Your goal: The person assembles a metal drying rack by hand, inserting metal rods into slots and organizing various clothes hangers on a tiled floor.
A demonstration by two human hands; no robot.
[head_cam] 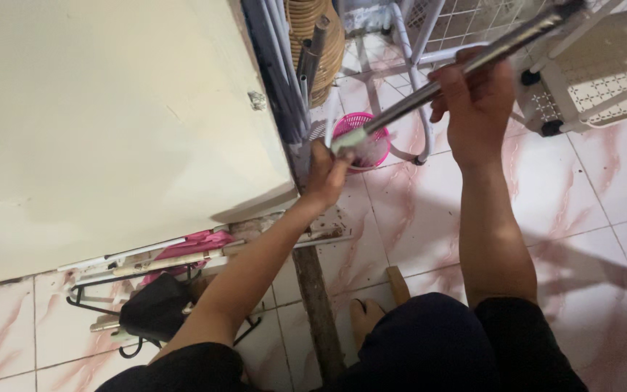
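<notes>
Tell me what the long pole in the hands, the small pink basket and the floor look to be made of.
Pole: likely metal, grey with a bright sheen along it; the right hand grips its middle, the left hand its pale end cap, probably plastic.
Pink basket: probably moulded plastic, with open lattice walls.
Floor: glazed tiles, white with pink marbling, glossy, with grout lines.

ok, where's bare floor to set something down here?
Bare tile lies right of the right forearm, below the white wire rack, and between both forearms under the pink basket. Crowded: floor under the cream panel holds hangers and a black bag; the corner by the left hand is packed with poles.
</notes>
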